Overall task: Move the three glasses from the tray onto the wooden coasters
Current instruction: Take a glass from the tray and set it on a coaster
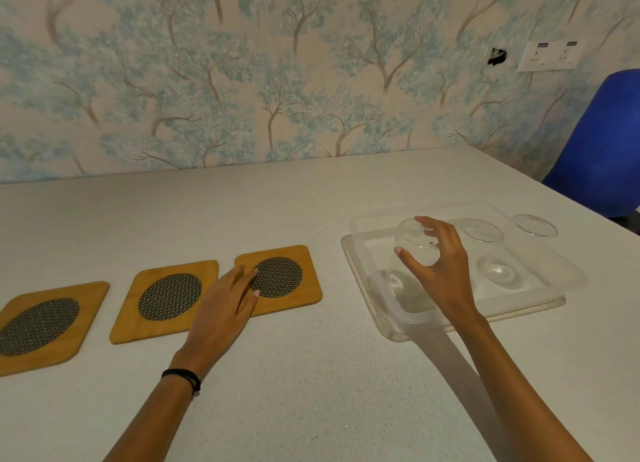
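Right hand (440, 271) gripping glass (415, 245) over tray (398, 319), left hand (225, 305) on coaster (277, 279)

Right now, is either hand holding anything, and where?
The right hand grips the nearest glass around its upper side. The left hand holds nothing.

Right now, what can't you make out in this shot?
- Left coaster: head view, near corner cut off by the frame's left edge.
- Held glass: the right hand covers its right side; lifted or resting, cannot tell.
- Wall socket: labels too small.
- Blue chair: cut off at the right edge.
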`<state>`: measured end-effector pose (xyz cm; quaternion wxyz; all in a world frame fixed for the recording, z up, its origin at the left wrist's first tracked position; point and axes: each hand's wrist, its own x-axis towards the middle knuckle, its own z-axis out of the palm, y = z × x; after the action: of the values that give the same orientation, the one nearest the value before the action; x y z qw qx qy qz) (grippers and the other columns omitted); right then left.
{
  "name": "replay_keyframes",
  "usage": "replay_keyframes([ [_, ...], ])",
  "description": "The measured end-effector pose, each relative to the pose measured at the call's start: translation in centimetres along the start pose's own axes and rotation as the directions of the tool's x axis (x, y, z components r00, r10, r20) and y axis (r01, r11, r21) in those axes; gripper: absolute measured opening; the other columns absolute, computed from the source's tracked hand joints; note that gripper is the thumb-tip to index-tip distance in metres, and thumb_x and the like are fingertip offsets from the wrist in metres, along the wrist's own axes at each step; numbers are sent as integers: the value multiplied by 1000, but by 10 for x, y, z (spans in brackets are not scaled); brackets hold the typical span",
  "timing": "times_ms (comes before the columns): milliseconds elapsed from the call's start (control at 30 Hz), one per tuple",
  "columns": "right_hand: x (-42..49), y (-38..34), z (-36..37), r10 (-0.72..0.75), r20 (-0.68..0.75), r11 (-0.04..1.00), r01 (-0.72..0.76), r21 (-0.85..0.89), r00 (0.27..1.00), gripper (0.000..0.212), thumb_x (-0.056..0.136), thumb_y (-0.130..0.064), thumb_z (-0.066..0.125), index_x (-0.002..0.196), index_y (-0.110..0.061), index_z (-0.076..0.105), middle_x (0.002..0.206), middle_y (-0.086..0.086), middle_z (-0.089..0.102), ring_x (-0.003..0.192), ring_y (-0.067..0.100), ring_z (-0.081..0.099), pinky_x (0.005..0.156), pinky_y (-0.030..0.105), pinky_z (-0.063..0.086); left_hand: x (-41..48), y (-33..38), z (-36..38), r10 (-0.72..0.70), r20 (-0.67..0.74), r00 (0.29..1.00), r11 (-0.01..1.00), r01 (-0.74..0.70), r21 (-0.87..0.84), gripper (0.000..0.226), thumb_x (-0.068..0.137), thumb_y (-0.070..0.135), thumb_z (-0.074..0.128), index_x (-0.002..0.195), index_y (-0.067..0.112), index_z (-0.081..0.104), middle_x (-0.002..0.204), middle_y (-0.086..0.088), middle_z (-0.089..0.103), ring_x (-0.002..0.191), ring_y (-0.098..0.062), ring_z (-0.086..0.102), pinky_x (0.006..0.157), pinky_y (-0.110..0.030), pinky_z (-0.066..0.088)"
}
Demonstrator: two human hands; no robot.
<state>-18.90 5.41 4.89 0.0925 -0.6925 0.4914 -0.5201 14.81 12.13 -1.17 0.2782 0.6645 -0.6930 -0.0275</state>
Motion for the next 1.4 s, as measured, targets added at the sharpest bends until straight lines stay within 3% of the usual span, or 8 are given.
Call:
replay_keyframes([
  [400, 18, -62, 25, -78, -188, 982, 108, 153, 979, 49, 75, -31, 74, 117, -20, 52, 115, -3, 51, 101, 4, 49, 84, 9, 37, -3, -4, 6, -42, 6, 999, 999, 42, 5, 41, 95, 31, 46, 132, 13, 49, 140, -13, 47, 125, -27, 44, 106, -38, 32],
  [700, 22, -104, 75, -121, -37, 966, 126, 227, 992, 50, 74, -30, 75, 117, -16, 53, 119, 5, 54, 101, 10, 52, 81, 6, 36, -2, -10, 12, -41, 27, 999, 999, 41, 3, 45, 97, 36, 38, 135, 13, 43, 144, -9, 43, 131, -22, 40, 114, -41, 21],
  [933, 16, -118, 123, -100, 70, 961, 78, 266, 992, 48, 73, -29, 76, 115, -22, 54, 117, -3, 53, 100, 8, 54, 80, 13, 41, -2, -14, 16, -42, 29, 999, 999, 41, 22, 48, 98, 38, 35, 138, 14, 38, 148, -8, 37, 134, -20, 35, 115, -39, 17],
  [1400, 10, -115, 173, -42, 233, 968, -18, 251, 972, 52, 72, -28, 77, 118, -24, 52, 121, 0, 54, 103, 14, 52, 78, 15, 42, 0, -15, 17, -29, 3, 1000, 998, 29, 50, 46, 97, 39, 35, 133, 11, 44, 144, -6, 42, 131, -19, 37, 114, -40, 20],
])
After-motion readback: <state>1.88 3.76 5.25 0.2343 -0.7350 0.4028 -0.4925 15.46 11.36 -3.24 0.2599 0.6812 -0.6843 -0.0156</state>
